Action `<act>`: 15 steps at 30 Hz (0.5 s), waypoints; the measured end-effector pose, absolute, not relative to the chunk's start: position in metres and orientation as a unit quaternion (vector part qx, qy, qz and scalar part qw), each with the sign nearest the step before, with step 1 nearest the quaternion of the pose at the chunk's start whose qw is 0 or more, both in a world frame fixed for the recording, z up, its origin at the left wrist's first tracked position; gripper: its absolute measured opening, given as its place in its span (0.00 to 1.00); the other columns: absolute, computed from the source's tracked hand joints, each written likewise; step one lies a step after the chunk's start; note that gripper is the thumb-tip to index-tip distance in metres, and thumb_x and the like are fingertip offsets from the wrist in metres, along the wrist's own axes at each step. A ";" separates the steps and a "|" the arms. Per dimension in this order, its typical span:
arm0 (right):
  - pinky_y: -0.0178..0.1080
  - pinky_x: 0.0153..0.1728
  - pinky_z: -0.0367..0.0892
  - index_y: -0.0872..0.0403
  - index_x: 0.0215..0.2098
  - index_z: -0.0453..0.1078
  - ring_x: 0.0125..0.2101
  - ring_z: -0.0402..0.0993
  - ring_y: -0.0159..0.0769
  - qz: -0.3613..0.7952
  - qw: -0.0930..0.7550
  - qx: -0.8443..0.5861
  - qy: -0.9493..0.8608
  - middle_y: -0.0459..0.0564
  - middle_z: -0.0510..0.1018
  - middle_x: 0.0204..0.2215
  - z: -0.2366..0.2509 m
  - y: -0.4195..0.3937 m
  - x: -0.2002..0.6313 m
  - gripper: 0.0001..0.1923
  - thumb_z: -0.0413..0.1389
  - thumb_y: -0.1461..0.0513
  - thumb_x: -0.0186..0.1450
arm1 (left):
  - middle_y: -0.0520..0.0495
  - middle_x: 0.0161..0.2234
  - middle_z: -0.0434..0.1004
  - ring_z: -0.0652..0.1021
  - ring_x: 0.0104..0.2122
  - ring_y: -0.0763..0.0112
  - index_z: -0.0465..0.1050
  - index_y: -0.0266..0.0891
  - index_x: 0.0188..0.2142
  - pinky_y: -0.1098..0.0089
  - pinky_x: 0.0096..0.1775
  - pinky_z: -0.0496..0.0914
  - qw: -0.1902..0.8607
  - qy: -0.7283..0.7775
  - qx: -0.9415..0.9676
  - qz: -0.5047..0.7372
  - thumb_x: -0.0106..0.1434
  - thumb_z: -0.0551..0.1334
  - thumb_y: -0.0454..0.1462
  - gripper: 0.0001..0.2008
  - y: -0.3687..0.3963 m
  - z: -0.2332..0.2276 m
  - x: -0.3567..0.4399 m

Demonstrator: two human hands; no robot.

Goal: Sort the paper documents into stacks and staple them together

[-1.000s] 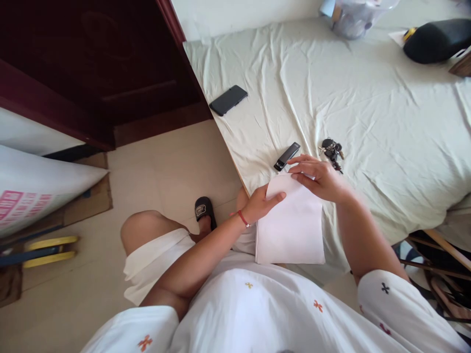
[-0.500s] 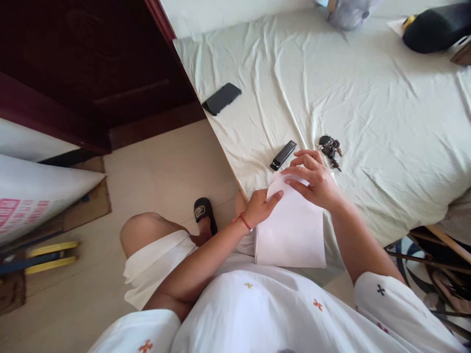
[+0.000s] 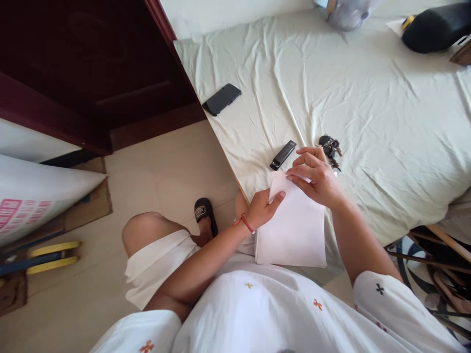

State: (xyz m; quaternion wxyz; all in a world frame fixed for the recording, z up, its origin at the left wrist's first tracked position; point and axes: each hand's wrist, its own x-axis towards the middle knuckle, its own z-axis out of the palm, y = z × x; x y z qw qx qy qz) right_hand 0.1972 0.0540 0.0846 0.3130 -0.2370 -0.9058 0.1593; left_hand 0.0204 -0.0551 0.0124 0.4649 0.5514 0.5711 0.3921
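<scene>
At the far left a white sack with pink print (image 3: 33, 201) leaned by the dark wooden door (image 3: 91, 73), well apart from the work. A black phone (image 3: 222, 98) lay near the edge of the bed sheet (image 3: 368, 113), out of the way of the hands. The left hand (image 3: 262, 210) pressed the left edge of the white paper (image 3: 292, 230) with its thumb on top, probably to keep the sheet from sliding on the soft cloth. The paper lay flat at the near edge of the bed, just in front of the person. A small black device (image 3: 282, 155) lay just beyond it. The right hand (image 3: 314, 175) pinched the far corner of the paper with curled fingers, seemingly folding it. A bunch of keys (image 3: 330, 146) lay just behind this hand.
</scene>
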 end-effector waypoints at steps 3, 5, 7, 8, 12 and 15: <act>0.59 0.55 0.67 0.47 0.43 0.78 0.57 0.68 0.52 0.155 0.307 -0.244 -0.907 0.53 0.79 0.39 0.084 0.051 0.195 0.07 0.57 0.62 0.70 | 0.46 0.30 0.78 0.76 0.31 0.65 0.74 0.36 0.39 0.68 0.34 0.66 0.438 0.566 0.567 0.408 0.73 0.50 0.56 0.27 -0.055 0.014 0.021; 0.60 0.57 0.65 0.47 0.48 0.77 0.60 0.67 0.53 0.146 0.299 -0.259 -0.907 0.54 0.80 0.44 0.083 0.047 0.191 0.10 0.55 0.62 0.71 | 0.47 0.28 0.76 0.75 0.30 0.66 0.72 0.37 0.35 0.68 0.33 0.65 0.429 0.562 0.576 0.409 0.73 0.48 0.57 0.28 -0.055 0.014 0.022; 0.62 0.61 0.62 0.48 0.54 0.75 0.63 0.65 0.54 0.137 0.275 -0.267 -0.913 0.54 0.81 0.48 0.082 0.042 0.188 0.14 0.53 0.63 0.72 | 0.49 0.25 0.72 0.72 0.27 0.68 0.69 0.38 0.33 0.68 0.31 0.63 0.429 0.562 0.578 0.407 0.72 0.48 0.59 0.29 -0.054 0.013 0.022; 0.63 0.62 0.59 0.49 0.55 0.73 0.63 0.65 0.53 0.136 0.257 -0.266 -0.919 0.54 0.81 0.48 0.082 0.039 0.186 0.15 0.52 0.63 0.73 | 0.50 0.24 0.69 0.70 0.26 0.69 0.68 0.39 0.32 0.69 0.30 0.61 0.430 0.564 0.576 0.407 0.72 0.48 0.59 0.29 -0.054 0.012 0.022; 0.63 0.65 0.55 0.52 0.57 0.71 0.60 0.69 0.51 0.150 0.221 -0.267 -0.926 0.55 0.82 0.46 0.085 0.031 0.183 0.16 0.48 0.64 0.75 | 0.54 0.21 0.61 0.64 0.23 0.73 0.62 0.40 0.27 0.69 0.27 0.55 0.446 0.567 0.560 0.407 0.70 0.50 0.60 0.28 -0.056 0.011 0.023; 0.61 0.62 0.60 0.54 0.56 0.71 0.59 0.71 0.51 0.159 0.234 -0.275 -0.919 0.58 0.83 0.45 0.088 0.031 0.182 0.16 0.47 0.62 0.75 | 0.54 0.20 0.58 0.61 0.23 0.74 0.58 0.40 0.24 0.69 0.27 0.52 0.465 0.570 0.549 0.397 0.69 0.51 0.61 0.29 -0.056 0.012 0.023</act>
